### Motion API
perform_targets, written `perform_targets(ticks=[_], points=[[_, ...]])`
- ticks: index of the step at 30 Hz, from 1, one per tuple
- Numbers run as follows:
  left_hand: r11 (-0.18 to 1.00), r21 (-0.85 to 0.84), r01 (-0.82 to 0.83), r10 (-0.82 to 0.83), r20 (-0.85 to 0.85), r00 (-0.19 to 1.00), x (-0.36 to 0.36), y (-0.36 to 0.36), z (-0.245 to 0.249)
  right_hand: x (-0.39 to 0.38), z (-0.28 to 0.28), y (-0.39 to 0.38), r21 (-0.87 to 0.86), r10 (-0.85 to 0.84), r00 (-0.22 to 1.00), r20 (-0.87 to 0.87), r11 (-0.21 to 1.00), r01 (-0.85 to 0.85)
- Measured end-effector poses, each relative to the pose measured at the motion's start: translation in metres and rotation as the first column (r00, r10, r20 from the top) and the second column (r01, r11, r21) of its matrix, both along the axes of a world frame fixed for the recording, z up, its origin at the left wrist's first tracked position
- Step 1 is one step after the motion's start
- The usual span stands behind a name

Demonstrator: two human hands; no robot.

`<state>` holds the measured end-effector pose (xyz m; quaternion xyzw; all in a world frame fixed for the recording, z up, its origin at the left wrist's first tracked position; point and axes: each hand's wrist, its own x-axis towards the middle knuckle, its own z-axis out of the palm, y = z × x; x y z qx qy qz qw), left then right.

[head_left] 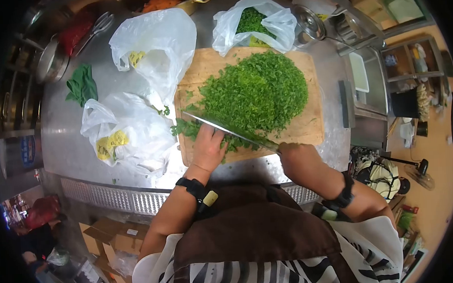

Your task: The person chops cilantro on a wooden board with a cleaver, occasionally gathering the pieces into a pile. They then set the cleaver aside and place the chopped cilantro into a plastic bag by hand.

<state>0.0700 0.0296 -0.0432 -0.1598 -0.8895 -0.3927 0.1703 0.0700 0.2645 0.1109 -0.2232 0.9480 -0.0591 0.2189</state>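
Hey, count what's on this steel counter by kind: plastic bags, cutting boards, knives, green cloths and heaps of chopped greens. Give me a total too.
plastic bags: 3
cutting board: 1
knife: 1
green cloth: 1
heap of chopped greens: 1
Total: 7

Single view, head-mounted. The camera looked steeply down and slightly forward from above the wearer's chest; the brown apron (pixel 250 231) filled the bottom edge. Wide fisheye lens: straight edges bowed, and the corners ran to a black vignette. Frame centre fell near where the knife (pixel 231 131) crossed the cutting board (pixel 307 128). Close range: left hand (pixel 208 146) and right hand (pixel 297 158) sat just below centre. The steel counter (pixel 59 133) spanned the upper half, and floor showed at both sides.
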Motion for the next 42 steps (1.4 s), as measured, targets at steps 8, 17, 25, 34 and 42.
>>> perform_targets(ticks=[8,17,25,34,42], points=[[0.992,-0.116,-0.051,0.034,-0.147,0.989,0.0,-0.001,0.009,-0.022,-0.055,-0.002,-0.2,-0.069,0.993,-0.091,0.979,0.05],[0.999,-0.021,-0.046,0.046,-0.026,0.999,0.001,-0.002,0.009,0.011,0.02,0.009,-0.016,0.001,1.0,-0.005,1.0,-0.001],[1.0,0.011,0.003,-0.003,-0.018,1.0,0.006,-0.003,0.0,-0.02,-0.069,-0.005,-0.159,-0.009,0.996,-0.089,0.987,-0.006],[0.999,0.013,-0.035,0.035,-0.061,0.998,0.001,-0.002,0.007,0.006,0.018,0.01,-0.022,0.003,1.0,-0.006,1.0,-0.003],[1.0,0.016,-0.016,0.016,-0.038,0.999,0.003,-0.003,-0.002,-0.021,-0.068,-0.009,-0.048,-0.004,0.999,-0.044,0.999,0.002]])
